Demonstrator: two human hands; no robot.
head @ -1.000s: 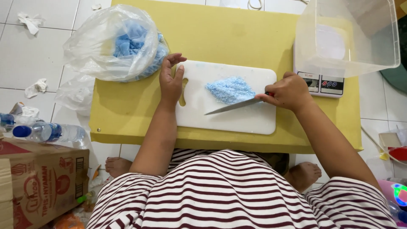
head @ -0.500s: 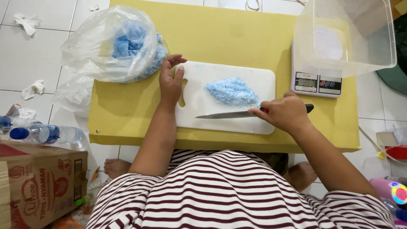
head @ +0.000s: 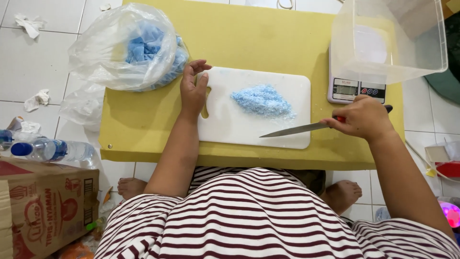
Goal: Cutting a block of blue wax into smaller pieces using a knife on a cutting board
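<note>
A white cutting board lies on a low yellow table. A heap of finely chopped blue stuff sits in the board's middle. My left hand rests flat on the board's left edge, fingers loosely spread, holding nothing. My right hand grips the handle of a long kitchen knife off the board's right end. The blade lies low over the board's lower right corner, pointing left, clear of the heap.
A clear plastic bag of blue chunks stands left of the board. A kitchen scale bears a clear plastic tub at the right. A water bottle, a cardboard box and paper scraps lie on the tiled floor.
My right hand has drawn the knife back to the right and down, away from the blue heap. My left hand has stayed on the board's edge.
</note>
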